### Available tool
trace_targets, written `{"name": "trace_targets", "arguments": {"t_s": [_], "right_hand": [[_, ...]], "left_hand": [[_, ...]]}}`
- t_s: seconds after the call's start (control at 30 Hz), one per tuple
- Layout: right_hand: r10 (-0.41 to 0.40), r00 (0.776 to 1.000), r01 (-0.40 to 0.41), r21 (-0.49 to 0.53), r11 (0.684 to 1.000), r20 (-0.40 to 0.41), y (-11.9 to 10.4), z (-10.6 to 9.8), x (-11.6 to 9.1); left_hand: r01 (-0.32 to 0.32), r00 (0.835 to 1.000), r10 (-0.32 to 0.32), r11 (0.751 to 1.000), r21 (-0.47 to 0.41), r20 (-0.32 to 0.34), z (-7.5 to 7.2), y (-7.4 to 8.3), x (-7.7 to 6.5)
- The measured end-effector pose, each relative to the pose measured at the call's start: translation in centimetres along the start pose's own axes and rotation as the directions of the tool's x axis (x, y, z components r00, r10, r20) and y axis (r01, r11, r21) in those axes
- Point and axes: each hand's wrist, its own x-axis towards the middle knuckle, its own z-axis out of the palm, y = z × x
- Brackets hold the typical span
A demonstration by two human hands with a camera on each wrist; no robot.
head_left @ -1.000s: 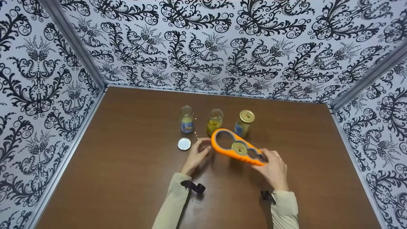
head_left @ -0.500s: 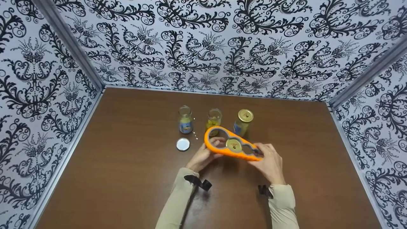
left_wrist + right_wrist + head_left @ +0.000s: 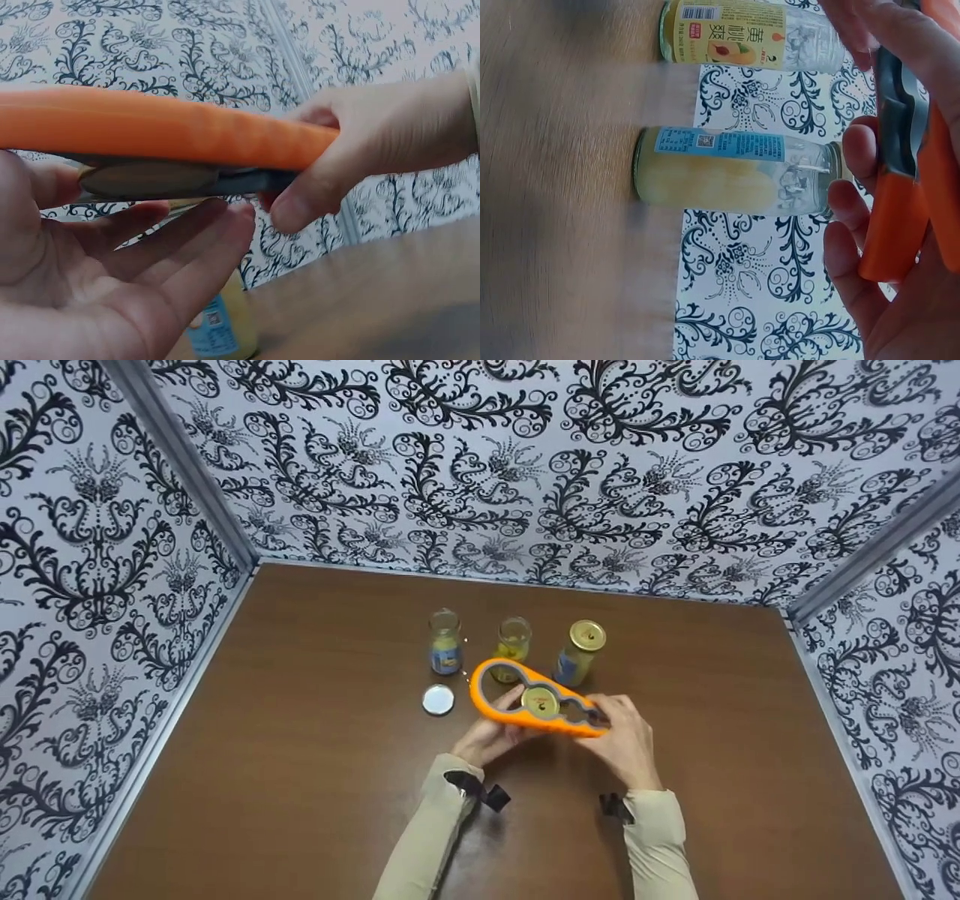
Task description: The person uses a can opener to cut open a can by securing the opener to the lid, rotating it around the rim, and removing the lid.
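My right hand [image 3: 624,739] grips the narrow end of an orange jar opener [image 3: 495,712] with grey inner edges, held above the table. A gold jar lid [image 3: 540,703] sits in the opener's middle hole. Under the opener is my left hand [image 3: 499,735], palm up. In the left wrist view its fingers [image 3: 202,274] reach out, rather straight, beneath the lid [image 3: 142,180], with one fingertip right at the lid's edge. Behind the opener stand an open jar [image 3: 514,631] with yellow contents and, to its right, a jar with a gold lid [image 3: 587,635].
An open jar with a blue label [image 3: 445,656] stands at the left. In front of it a loose lid [image 3: 438,700] lies with its white inside up. A few small light drops dot the brown table [image 3: 322,735]. Patterned walls [image 3: 480,472] enclose the back and sides.
My left hand has moved right and in under the opener, toward the lid. The opener, with the lid in it, has come left in my right hand. The jars stay put.
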Motion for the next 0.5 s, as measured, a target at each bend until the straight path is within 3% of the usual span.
{"name": "trace_targets", "arguments": {"t_s": [0.1, 0.2, 0.33, 0.5], "right_hand": [[-0.001, 1.0, 0.001, 0.01, 1.0, -0.001, -0.2, 0.08, 0.12], [0.008, 1.0, -0.008, 0.026, 1.0, 0.004, -0.39, 0.2, 0.1], [0.003, 1.0, -0.004, 0.067, 0.998, 0.006, -0.56, 0.41, 0.06], [-0.019, 1.0, 0.019, 0.101, 0.995, -0.003, -0.52, 0.46, 0.08]], "left_hand": [[0.027, 0.997, -0.022, 0.998, -0.065, 0.074, 0.14, 0.08, 0.01], [0.055, 0.993, -0.045, 0.994, -0.09, 0.108, 0.27, 0.17, -0.05], [0.048, 0.996, -0.041, 0.995, -0.086, 0.08, 0.28, 0.26, -0.22], [-0.008, 0.999, 0.008, 1.0, 0.005, 0.053, -0.13, 0.41, -0.57]]}}
